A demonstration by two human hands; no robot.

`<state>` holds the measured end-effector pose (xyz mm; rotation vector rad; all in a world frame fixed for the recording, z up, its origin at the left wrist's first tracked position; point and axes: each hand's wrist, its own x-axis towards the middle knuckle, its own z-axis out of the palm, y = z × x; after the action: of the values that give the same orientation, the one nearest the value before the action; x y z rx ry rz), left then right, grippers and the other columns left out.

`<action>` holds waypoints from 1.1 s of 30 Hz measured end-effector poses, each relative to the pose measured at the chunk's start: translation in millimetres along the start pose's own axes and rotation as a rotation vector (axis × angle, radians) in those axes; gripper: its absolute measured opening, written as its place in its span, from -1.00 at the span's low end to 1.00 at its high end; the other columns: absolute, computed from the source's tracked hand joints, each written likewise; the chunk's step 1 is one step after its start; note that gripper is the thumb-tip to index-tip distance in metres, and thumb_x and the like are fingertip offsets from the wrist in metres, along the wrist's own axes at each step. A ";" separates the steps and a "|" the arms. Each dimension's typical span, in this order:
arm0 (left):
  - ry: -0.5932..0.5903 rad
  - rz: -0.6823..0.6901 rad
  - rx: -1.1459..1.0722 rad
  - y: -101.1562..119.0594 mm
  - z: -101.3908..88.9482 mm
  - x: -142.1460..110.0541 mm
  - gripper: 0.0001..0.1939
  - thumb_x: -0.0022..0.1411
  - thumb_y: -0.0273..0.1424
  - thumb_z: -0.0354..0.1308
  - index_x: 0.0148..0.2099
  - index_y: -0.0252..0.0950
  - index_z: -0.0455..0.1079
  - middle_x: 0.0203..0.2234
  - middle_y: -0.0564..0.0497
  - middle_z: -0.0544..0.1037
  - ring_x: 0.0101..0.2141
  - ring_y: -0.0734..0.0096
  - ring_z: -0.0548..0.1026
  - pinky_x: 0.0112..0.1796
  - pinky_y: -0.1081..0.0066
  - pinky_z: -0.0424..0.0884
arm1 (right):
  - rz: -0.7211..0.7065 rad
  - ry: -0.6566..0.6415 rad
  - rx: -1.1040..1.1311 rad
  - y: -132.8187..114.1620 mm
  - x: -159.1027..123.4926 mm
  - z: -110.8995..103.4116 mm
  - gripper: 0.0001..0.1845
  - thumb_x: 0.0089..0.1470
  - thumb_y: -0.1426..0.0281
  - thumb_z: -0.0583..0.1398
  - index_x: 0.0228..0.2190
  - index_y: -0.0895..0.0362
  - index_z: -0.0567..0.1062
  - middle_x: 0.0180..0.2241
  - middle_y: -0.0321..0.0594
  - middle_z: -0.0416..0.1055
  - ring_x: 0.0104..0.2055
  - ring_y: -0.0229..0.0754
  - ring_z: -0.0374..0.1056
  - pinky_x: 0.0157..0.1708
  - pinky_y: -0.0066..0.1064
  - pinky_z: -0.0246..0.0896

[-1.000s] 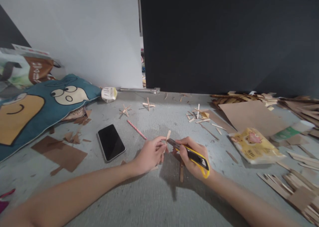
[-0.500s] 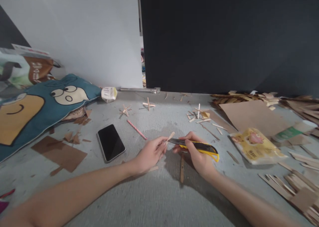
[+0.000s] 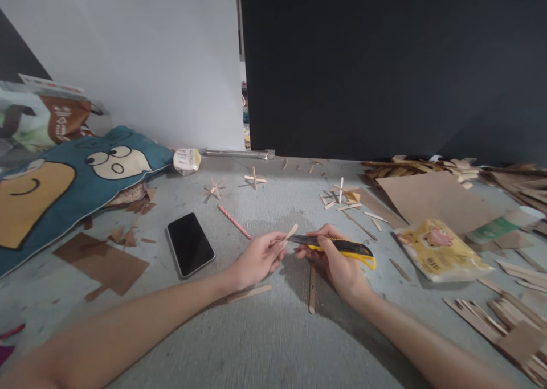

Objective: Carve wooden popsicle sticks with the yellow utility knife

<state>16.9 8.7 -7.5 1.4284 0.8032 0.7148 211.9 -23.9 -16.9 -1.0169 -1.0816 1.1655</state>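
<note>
Pinched in the fingers of my left hand (image 3: 260,258) is a small pale wooden stick (image 3: 292,230), its rounded end pointing up. My right hand (image 3: 337,261) is closed around a yellow and black utility knife (image 3: 348,248). The knife's blade points left and meets the stick close to my left fingertips; whether it bites into the wood I cannot tell. One flat wooden stick (image 3: 312,289) lies below my right hand, and another wooden stick (image 3: 250,293) lies under my left wrist.
Left of my hands are a phone (image 3: 190,244), a pink straw (image 3: 234,221) and a brown cardboard piece (image 3: 100,263). Small crossed-stick pieces (image 3: 255,179) stand farther back. On the right lie a yellow packet (image 3: 440,249), a cardboard sheet (image 3: 427,198) and several loose sticks (image 3: 491,320).
The knife and my right hand have shifted very slightly, and the small stick has tipped a little. My left wrist has lifted slightly, showing more of the stick beneath it.
</note>
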 end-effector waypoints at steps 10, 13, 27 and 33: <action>-0.001 -0.038 -0.095 0.3 -3.3 2.2 -0.47 0.31 0.02 0.21 0.06 -0.33 0.40 -0.49 0.18 0.31 -0.62 0.62 0.18 -0.54 0.46 0.02 | 0.059 0.030 0.115 6.4 0.3 0.3 -0.69 0.16 0.06 0.30 -0.36 0.01 0.42 -0.36 -0.28 0.63 -0.39 -0.10 0.62 -0.29 -0.28 0.53; -0.018 -0.041 -0.147 2.9 -4.7 2.9 -0.45 0.27 0.02 0.25 0.04 -0.34 0.39 -0.50 0.19 0.31 -0.62 0.64 0.16 -0.54 0.46 0.00 | 0.081 0.037 0.169 6.6 0.2 0.8 -0.69 0.15 0.08 0.33 -0.37 0.00 0.42 -0.28 -0.29 0.64 -0.37 -0.13 0.62 -0.27 -0.33 0.50; -0.021 -0.035 -0.121 3.1 -7.9 3.0 -0.55 0.31 -0.02 0.24 -0.03 -0.33 0.43 -0.52 0.20 0.27 -0.62 0.64 0.13 -0.55 0.46 -0.02 | 0.079 0.045 0.145 9.1 1.3 2.3 -0.73 0.17 0.09 0.29 -0.35 -0.03 0.39 -0.22 -0.29 0.64 -0.33 -0.09 0.61 -0.35 -0.32 0.45; -0.010 -0.026 -0.111 2.5 -6.9 1.1 -0.48 0.33 -0.02 0.22 0.07 -0.36 0.38 -0.52 0.21 0.28 -0.63 0.64 0.14 -0.56 0.46 0.02 | 0.090 0.056 0.218 9.3 2.6 4.0 -0.75 0.14 0.14 0.31 -0.37 -0.01 0.40 -0.25 -0.30 0.63 -0.41 -0.14 0.60 -0.34 -0.31 0.45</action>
<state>11.9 13.6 -4.9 1.3190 0.7619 0.7212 206.5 -20.0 -25.0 -0.9289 -0.8513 1.2901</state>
